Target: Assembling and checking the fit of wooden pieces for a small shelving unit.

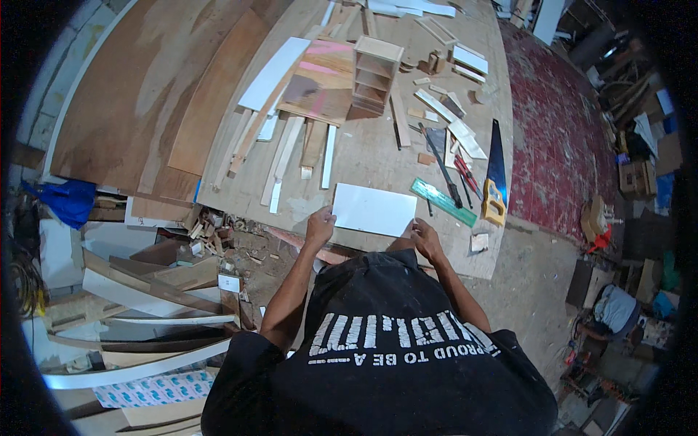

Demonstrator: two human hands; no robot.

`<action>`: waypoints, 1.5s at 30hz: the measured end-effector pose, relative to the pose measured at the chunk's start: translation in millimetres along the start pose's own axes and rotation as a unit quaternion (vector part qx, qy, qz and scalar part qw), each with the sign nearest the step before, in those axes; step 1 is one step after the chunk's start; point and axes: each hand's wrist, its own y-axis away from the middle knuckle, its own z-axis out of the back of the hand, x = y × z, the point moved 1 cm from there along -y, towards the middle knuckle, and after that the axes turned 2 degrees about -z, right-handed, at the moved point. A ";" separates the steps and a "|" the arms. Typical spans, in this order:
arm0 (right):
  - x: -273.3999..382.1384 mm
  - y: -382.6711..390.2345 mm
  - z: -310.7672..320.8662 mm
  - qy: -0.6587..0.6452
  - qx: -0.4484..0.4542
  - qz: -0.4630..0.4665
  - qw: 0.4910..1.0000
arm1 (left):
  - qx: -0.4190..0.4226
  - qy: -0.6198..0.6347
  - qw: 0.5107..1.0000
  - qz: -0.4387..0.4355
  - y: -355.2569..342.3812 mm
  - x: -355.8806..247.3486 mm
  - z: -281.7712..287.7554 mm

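Observation:
A white rectangular panel [374, 208] lies at the near edge of the wooden workbench, between my two hands. My left hand [320, 226] grips its left edge, fingers closed on it. At the panel's lower right corner, my right hand [424, 238] pinches the edge. Just right of the panel sits a green ruler-like strip [443, 203], slanting across the wood. Beyond that strip are a dark long-handled tool [440, 166], red-handled pliers [467, 176] and a handsaw [496, 178] with a yellow handle.
A small wooden shelf unit [376, 73] stands farther back on the bench [305, 200]. Wood strips and white boards [275, 75] lie left of it; offcuts [465, 138] are scattered to the right. Large plywood sheets [131, 94] lean at far left. Stacked scrap boards [145, 320] fill the lower left.

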 end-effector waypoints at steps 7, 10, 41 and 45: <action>2.7 21.4 7.8 0.103 -0.120 0.006 0.987 | -0.097 -0.084 0.989 0.072 -19.2 6.0 38.4; -10.4 33.7 20.5 0.125 -0.179 0.011 0.976 | -0.181 -0.119 0.975 0.050 -45.7 5.7 65.1; -120.6 95.0 53.7 0.150 -0.142 -0.203 0.957 | -0.316 -0.108 0.939 0.079 -273.3 -40.6 99.1; -176.4 108.4 62.4 0.130 -0.154 -0.225 0.953 | -0.313 0.241 0.893 0.215 -339.2 -23.9 94.2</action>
